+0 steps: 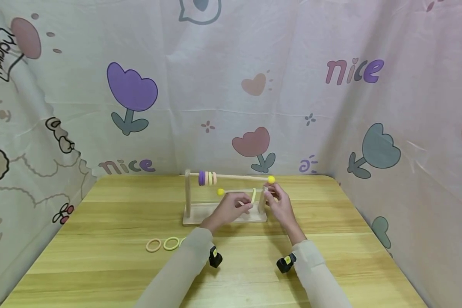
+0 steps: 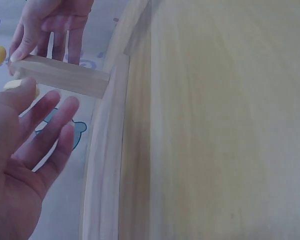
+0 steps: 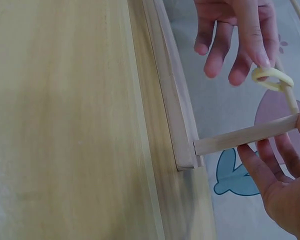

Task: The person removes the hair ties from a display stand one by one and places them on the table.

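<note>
A wooden rack stands on the table, with a long base [image 1: 200, 209], a tall left post [image 1: 188, 194] and a short right post [image 3: 247, 134]. My left hand [image 1: 231, 208] pinches a pale yellow ring [image 3: 272, 79] that circles the lower rod [image 1: 236, 191], close to the short post. That rod ends in a yellow ball [image 1: 220, 192] on its left. My right hand [image 1: 282, 207] holds the upper end of the short post between thumb and fingers. Over it runs the upper rod [image 1: 242, 176], carrying purple, pink, yellow and peach rings near the tall post.
On the table [image 1: 100, 265], left of my left sleeve, lie a peach ring [image 1: 153, 245] and a yellow ring [image 1: 171, 244]; another is partly hidden by the sleeve. A yellow ball [image 1: 271, 179] caps the upper rod above my right hand. A printed curtain [image 1: 200, 85] hangs behind the table.
</note>
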`<state>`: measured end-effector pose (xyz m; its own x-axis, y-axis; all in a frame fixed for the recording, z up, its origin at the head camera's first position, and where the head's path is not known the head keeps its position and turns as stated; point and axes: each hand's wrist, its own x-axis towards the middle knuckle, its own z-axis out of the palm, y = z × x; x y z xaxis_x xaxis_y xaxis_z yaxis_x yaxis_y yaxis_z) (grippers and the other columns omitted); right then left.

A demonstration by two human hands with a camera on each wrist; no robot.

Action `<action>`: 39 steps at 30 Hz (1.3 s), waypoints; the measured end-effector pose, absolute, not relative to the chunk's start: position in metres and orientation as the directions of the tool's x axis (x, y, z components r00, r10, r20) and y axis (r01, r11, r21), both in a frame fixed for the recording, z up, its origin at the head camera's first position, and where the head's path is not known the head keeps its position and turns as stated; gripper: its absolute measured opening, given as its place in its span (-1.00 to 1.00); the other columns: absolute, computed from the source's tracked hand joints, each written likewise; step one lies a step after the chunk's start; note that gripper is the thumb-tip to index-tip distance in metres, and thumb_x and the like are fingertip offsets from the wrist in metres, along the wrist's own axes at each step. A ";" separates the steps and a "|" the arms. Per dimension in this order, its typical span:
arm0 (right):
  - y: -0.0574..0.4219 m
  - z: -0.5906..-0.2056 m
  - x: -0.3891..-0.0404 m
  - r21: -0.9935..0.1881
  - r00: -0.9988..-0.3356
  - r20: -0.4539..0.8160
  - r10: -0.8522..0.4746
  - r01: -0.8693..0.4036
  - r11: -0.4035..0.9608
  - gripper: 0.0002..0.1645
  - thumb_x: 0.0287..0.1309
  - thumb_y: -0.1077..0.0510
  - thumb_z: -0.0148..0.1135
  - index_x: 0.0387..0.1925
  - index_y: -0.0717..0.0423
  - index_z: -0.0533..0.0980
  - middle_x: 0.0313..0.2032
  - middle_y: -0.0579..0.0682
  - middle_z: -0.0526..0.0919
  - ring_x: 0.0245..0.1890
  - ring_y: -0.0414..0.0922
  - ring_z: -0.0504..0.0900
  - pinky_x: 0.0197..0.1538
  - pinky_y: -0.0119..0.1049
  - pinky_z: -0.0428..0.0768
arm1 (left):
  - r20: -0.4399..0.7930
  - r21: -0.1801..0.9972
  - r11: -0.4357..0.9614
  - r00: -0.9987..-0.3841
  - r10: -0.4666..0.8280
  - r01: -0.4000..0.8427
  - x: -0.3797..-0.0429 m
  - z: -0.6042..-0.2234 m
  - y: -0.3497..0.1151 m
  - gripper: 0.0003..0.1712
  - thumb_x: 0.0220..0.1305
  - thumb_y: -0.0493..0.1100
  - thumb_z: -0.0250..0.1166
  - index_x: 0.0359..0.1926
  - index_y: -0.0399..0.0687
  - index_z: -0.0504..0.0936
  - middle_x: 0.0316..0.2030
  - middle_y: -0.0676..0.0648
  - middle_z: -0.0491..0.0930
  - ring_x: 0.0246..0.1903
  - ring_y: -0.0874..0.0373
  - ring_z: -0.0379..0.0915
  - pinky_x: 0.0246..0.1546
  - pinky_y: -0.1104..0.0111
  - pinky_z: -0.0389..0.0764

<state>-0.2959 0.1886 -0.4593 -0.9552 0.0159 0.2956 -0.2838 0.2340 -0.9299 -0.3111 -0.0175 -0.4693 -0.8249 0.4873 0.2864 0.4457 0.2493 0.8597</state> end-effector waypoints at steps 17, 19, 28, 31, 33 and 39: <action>0.189 -0.459 -0.295 -0.930 -0.956 0.293 0.028 -0.278 0.240 -0.63 0.50 0.27 0.11 0.24 0.29 0.47 0.12 0.35 0.61 0.09 0.23 0.59 0.07 0.13 0.72 | 0.384 0.803 0.339 -0.860 0.336 0.491 -0.308 -0.468 -0.013 -0.90 0.36 -0.25 0.38 -0.18 -0.20 0.78 -0.23 -0.12 0.81 -0.31 0.24 0.69 -0.22 0.46 0.72; 0.188 -0.457 -0.294 -0.932 -0.958 0.286 0.026 -0.271 0.241 -0.63 0.50 0.29 0.10 0.25 0.32 0.46 0.12 0.38 0.60 0.09 0.25 0.59 0.09 0.19 0.69 | 0.382 0.805 0.337 -0.862 0.333 0.487 -0.307 -0.467 -0.014 -0.89 0.36 -0.27 0.39 -0.18 -0.24 0.78 -0.23 -0.13 0.81 -0.31 0.21 0.70 -0.23 0.46 0.72; 0.182 -0.429 -0.275 -0.924 -0.957 0.290 -0.007 -0.282 0.257 -0.63 0.50 0.33 0.08 0.23 0.43 0.44 0.10 0.44 0.59 0.10 0.33 0.58 0.11 0.27 0.65 | 0.393 0.809 0.322 -0.860 0.325 0.491 -0.307 -0.470 -0.016 -0.92 0.34 -0.29 0.39 -0.21 -0.23 0.77 -0.26 -0.13 0.81 -0.32 0.18 0.71 -0.27 0.49 0.70; 0.181 -0.427 -0.273 -0.923 -0.956 0.294 -0.006 -0.286 0.256 -0.64 0.49 0.33 0.08 0.22 0.42 0.45 0.10 0.44 0.59 0.10 0.35 0.58 0.10 0.27 0.66 | 0.392 0.810 0.320 -0.860 0.328 0.491 -0.308 -0.471 -0.017 -0.92 0.35 -0.28 0.39 -0.21 -0.20 0.78 -0.26 -0.12 0.81 -0.33 0.20 0.71 -0.27 0.49 0.71; 0.181 -0.427 -0.274 -0.923 -0.954 0.299 -0.003 -0.290 0.255 -0.65 0.49 0.34 0.08 0.20 0.42 0.46 0.09 0.43 0.60 0.09 0.35 0.58 0.09 0.27 0.66 | 0.393 0.809 0.318 -0.857 0.333 0.495 -0.308 -0.471 -0.017 -0.92 0.35 -0.27 0.39 -0.21 -0.20 0.77 -0.26 -0.13 0.81 -0.33 0.21 0.71 -0.28 0.49 0.71; 0.182 -0.428 -0.275 -0.926 -0.958 0.285 -0.005 -0.277 0.255 -0.65 0.49 0.34 0.08 0.21 0.42 0.44 0.11 0.44 0.58 0.11 0.36 0.58 0.11 0.28 0.65 | 0.397 0.809 0.310 -0.854 0.337 0.499 -0.308 -0.472 -0.018 -0.87 0.36 -0.29 0.37 -0.18 -0.30 0.76 -0.25 -0.15 0.81 -0.30 0.17 0.75 -0.27 0.49 0.72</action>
